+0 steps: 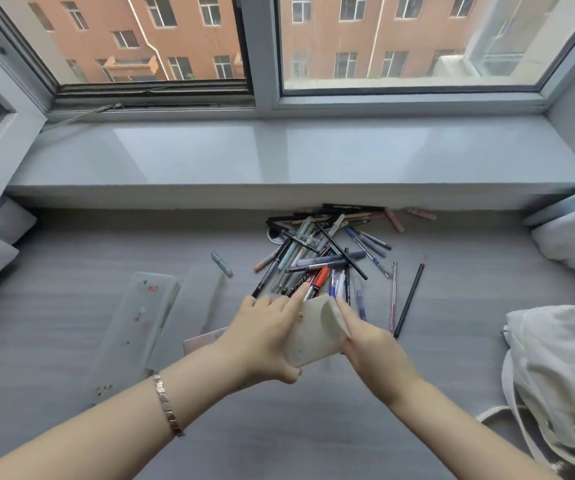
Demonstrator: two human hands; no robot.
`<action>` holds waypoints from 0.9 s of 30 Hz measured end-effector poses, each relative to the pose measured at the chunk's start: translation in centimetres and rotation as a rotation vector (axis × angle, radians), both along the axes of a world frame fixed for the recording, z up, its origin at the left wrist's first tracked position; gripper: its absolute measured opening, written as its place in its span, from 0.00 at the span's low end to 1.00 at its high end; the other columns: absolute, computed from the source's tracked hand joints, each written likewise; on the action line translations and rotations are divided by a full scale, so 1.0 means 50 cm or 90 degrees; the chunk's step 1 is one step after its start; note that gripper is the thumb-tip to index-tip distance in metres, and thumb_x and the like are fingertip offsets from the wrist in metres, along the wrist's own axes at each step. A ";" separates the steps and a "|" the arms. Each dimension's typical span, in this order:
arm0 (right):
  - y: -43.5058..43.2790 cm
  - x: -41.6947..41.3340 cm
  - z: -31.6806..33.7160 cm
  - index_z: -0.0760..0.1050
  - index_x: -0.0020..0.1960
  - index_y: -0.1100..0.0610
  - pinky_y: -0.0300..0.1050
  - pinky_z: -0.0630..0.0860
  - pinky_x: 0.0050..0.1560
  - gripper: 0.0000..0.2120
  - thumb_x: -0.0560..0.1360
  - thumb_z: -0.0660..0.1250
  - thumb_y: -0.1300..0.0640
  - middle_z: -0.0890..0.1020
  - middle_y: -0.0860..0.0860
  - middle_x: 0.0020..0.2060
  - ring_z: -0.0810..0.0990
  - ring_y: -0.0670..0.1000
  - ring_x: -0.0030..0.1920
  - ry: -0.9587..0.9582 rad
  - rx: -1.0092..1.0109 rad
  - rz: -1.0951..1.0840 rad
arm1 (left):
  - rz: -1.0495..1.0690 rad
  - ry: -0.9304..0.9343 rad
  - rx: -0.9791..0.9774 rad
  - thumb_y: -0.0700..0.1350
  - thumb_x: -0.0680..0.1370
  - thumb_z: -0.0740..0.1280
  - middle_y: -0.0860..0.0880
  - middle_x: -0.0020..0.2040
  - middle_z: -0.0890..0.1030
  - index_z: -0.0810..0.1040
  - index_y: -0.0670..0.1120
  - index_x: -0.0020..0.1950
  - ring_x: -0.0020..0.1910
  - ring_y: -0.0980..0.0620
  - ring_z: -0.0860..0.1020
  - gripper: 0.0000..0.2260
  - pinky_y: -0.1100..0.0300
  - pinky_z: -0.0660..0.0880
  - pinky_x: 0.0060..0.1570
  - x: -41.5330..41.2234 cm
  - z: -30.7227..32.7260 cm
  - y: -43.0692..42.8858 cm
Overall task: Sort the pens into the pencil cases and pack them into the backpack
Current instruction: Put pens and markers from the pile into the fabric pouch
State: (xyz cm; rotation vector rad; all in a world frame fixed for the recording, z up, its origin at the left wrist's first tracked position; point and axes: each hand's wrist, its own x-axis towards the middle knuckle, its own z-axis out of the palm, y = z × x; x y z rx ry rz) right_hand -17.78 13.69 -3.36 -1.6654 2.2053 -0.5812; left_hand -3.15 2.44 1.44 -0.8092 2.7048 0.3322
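A cream pencil case (312, 336) with a snap flap is held just above the grey surface between both hands. My left hand (265, 337) grips its left side and underside. The fingers of my right hand (369, 348) lift the flap at its right end. Behind it lies a heap of several pens, markers and pencils (327, 258). Two translucent pencil cases rest to the left, one with small stickers (133, 327) and one plain (192, 310). The white backpack (563, 379) sits at the right edge. A pinkish case (197, 341) is partly hidden under my left wrist.
A black pencil (411, 299) and a red pen (393, 296) lie apart on the right of the heap. A grey-blue crayon (222, 264) lies alone left of it. The window sill (279, 157) runs behind. Cushions (570, 237) are at the right, more at the left.
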 end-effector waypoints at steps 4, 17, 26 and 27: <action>0.006 -0.066 0.012 0.71 0.65 0.59 0.52 0.74 0.42 0.17 0.78 0.56 0.64 0.82 0.59 0.37 0.80 0.61 0.39 -0.182 -0.060 -0.226 | 0.036 0.011 0.052 0.57 0.64 0.70 0.52 0.62 0.67 0.41 0.55 0.75 0.55 0.48 0.68 0.49 0.57 0.70 0.53 0.039 -0.021 -0.018; -0.057 -0.127 0.012 0.73 0.54 0.56 0.47 0.73 0.48 0.13 0.79 0.56 0.49 0.80 0.55 0.46 0.79 0.56 0.47 -0.318 -0.112 -0.397 | 0.449 0.221 0.329 0.48 0.81 0.53 0.50 0.35 0.70 0.66 0.47 0.36 0.37 0.50 0.68 0.14 0.61 0.62 0.34 -0.001 -0.056 -0.014; -0.105 -0.156 -0.052 0.65 0.57 0.65 0.53 0.74 0.49 0.13 0.73 0.58 0.68 0.73 0.65 0.55 0.76 0.65 0.53 -0.064 0.261 -0.412 | 0.583 0.281 0.282 0.51 0.80 0.55 0.52 0.31 0.66 0.63 0.50 0.33 0.32 0.52 0.66 0.15 0.57 0.60 0.31 0.000 -0.053 -0.020; -0.105 -0.159 -0.053 0.64 0.57 0.65 0.52 0.74 0.48 0.13 0.73 0.59 0.67 0.74 0.65 0.55 0.76 0.65 0.53 -0.077 0.259 -0.415 | 0.581 0.273 0.282 0.52 0.80 0.55 0.52 0.32 0.67 0.66 0.50 0.35 0.32 0.53 0.67 0.14 0.58 0.61 0.32 0.004 -0.056 -0.018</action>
